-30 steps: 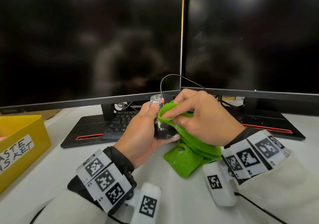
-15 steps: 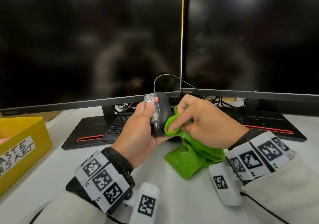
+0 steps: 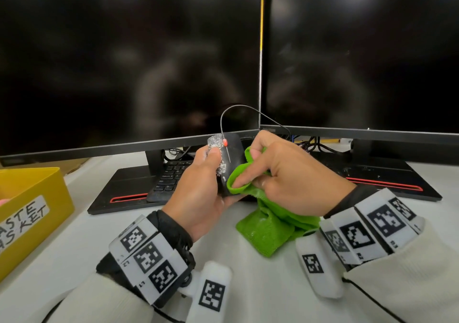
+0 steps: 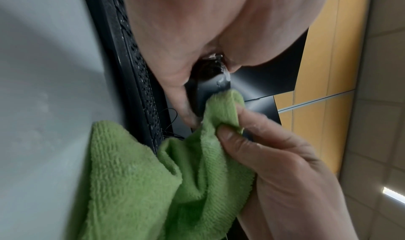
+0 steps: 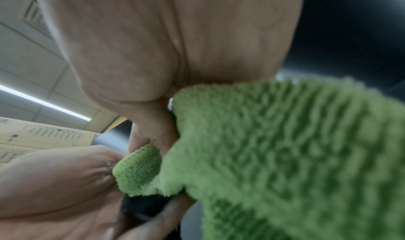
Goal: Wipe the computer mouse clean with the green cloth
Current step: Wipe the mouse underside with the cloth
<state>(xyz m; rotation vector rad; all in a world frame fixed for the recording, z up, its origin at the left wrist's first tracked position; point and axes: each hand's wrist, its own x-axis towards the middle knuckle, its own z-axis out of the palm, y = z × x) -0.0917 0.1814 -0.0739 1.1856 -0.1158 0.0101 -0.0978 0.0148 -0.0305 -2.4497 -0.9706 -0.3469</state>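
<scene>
The computer mouse is black, and we hold it off the white worktop, nose up, in front of the gap between two dark monitors. Going by size, the left monitor and the right monitor fill the upper view; small lettering on the right one's lower bezel is too blurred for us to read. At the left edge a yellow bin carries a white label on which we can read "ASTE" over "ASKET"; the first letters are cut off. A black keyboard lies under the left monitor.

The green cloth hangs from our right hand, its lower end bunched on the worktop. That hand's fingers are curled and pinch a fold of cloth against the lower right side of the mouse. Our left hand is clamped on the mouse, thumb on its top face. White foamy residue clings to the left top of the mouse beside its small orange wheel. A thin black cable loops up from the nose. Our wrist bands show square black-and-white markers.
</scene>
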